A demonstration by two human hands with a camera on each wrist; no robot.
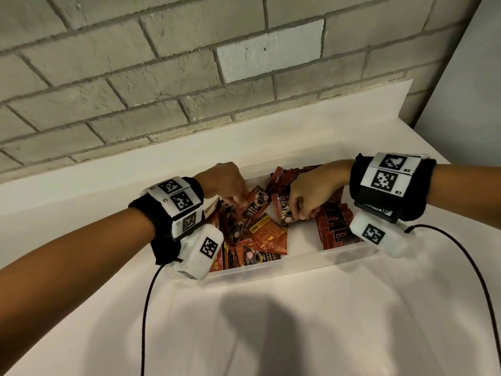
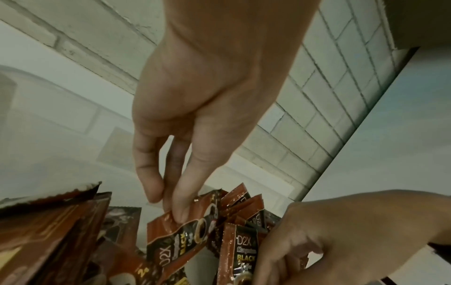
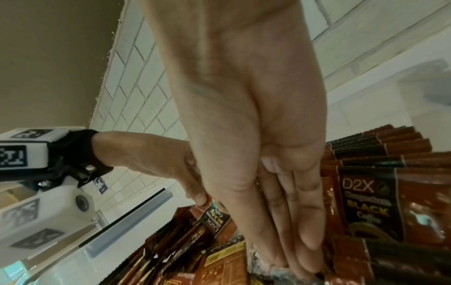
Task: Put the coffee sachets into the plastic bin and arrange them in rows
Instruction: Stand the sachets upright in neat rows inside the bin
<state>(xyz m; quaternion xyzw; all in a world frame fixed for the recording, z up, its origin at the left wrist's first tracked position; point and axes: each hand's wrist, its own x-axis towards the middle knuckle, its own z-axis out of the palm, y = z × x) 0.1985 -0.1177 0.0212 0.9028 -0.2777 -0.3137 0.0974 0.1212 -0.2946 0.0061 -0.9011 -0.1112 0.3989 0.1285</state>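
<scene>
sachet (image 2: 182, 234) hangs under the left hand (image 1: 226, 183), pinched at its top corner by thumb and fingertips (image 2: 180, 212), long axis slanting down. right hand (image 1: 311, 198) grips another sachet (image 1: 283, 210) upright. standing row (image 1: 336, 226) in the bin (image 1: 284, 270) lies just right of the right fingers, so this hand is nearer.

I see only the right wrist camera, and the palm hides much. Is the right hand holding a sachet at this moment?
Observer: Yes. In the left wrist view the right hand grips an upright D2X sachet between thumb and fingers.
Operator: How much is arranged already?
Observer: The head view shows a neat row at the right end of the bin; a loose pile fills the left.
Operator: Is any floor free?
Observer: Yes, a bare strip of floor lies between row and pile.
</scene>
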